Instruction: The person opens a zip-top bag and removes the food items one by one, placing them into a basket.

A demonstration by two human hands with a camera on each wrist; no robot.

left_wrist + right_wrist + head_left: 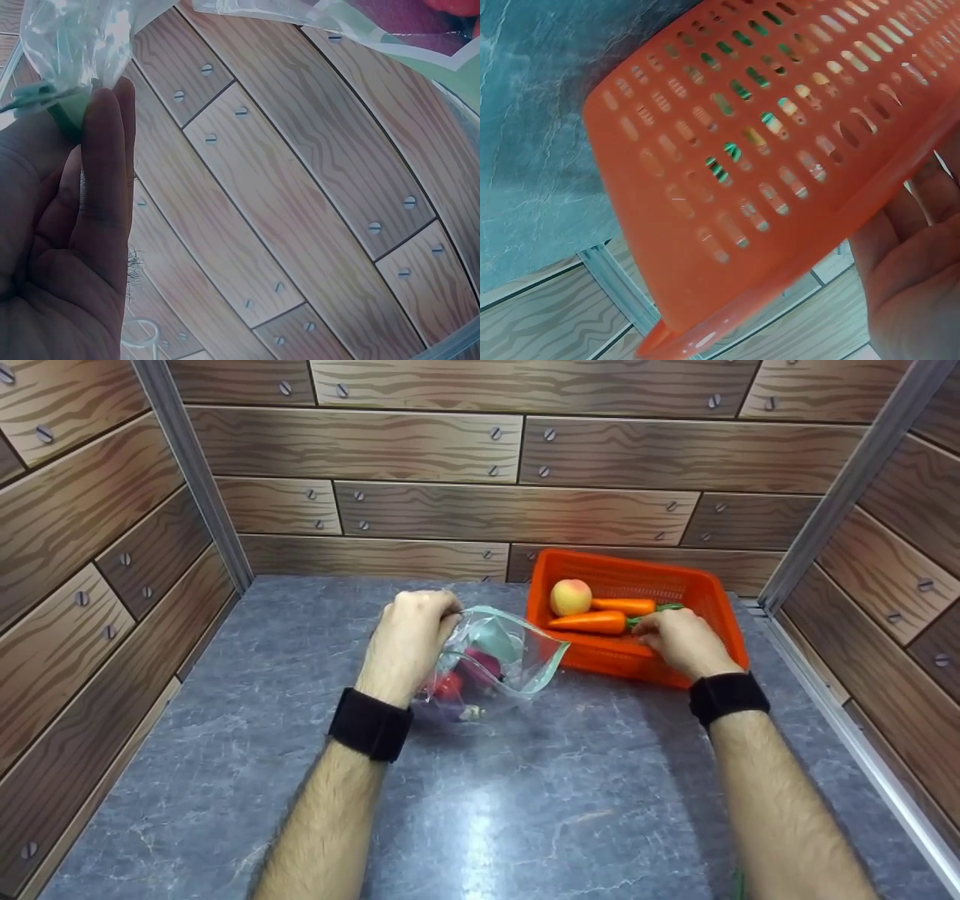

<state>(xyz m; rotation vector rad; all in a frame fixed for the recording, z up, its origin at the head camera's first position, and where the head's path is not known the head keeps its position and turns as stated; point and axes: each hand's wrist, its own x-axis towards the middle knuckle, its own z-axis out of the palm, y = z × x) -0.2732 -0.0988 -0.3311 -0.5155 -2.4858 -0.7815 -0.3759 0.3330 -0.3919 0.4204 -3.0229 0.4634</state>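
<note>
Left hand (409, 641) pinched the rim of the clear bag (499, 660) so its mouth gaped toward the orange basket (600, 656), while the right hand (679, 641) closed on a carrot (589, 622) inside it, probably by its green top.

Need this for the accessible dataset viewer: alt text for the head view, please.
A person's left hand grips the rim of a clear plastic bag holding red and purple items, while the right hand reaches into an orange basket at the green top of a carrot. A second carrot and a peach also lie in the basket, on a grey table with wood-pattern walls.
</note>
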